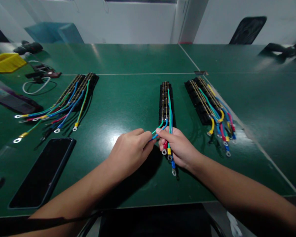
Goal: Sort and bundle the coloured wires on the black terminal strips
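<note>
A narrow black terminal strip (164, 98) with brass-coloured rails lies in front of me, its near end toward my hands. Green and blue wires (170, 108) run from it. My right hand (179, 146) is closed round several of them, and ring lugs with red, yellow and blue sleeves (169, 151) hang out below its fingers. My left hand (132, 149) is closed beside it, pinching the green and blue wires that bend to the left. The ends inside the left fist are hidden.
Left stand two wired strips (76, 92) with ring lugs (17, 140); two more strips (199, 98) lie right. A phone (43, 172) rests near the front left edge. Farther left are a yellow bin (7, 62), a white cable (37, 87) and a plastic-wrapped pack (12, 95).
</note>
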A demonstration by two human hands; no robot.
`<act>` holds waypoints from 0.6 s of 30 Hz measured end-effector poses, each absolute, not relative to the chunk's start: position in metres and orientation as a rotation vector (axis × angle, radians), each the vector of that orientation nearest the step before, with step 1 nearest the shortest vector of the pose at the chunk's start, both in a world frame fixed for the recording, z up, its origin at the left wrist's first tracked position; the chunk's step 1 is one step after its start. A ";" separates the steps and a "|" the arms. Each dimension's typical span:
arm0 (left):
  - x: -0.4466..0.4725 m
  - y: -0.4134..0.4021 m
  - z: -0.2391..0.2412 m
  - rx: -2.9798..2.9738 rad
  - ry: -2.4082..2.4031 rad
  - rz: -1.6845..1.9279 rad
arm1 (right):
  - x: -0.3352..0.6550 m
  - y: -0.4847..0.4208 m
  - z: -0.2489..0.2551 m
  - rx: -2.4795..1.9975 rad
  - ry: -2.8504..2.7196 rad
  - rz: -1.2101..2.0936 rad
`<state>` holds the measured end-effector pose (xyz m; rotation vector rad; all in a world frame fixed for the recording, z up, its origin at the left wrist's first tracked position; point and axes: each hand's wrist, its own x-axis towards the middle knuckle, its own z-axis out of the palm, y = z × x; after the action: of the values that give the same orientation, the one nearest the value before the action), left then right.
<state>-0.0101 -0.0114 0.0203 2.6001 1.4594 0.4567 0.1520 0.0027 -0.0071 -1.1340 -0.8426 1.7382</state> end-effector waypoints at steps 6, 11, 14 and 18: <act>-0.010 -0.014 0.021 2.559 1.420 0.363 | 0.153 0.002 -0.006 -1.133 -0.898 1.757; -0.009 -0.013 0.019 2.578 1.430 0.479 | 0.153 0.002 -0.007 -1.135 -0.890 1.737; -0.009 -0.013 0.019 2.565 1.469 0.566 | 0.153 0.002 -0.008 -1.134 -0.892 1.723; -0.008 -0.014 0.020 2.577 1.443 0.559 | 0.153 0.002 -0.008 -1.136 -0.879 1.720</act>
<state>-0.0077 -0.0145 0.0202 2.5773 1.4433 0.5591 0.1530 0.0022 -0.0079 -1.1355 -0.8795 1.7202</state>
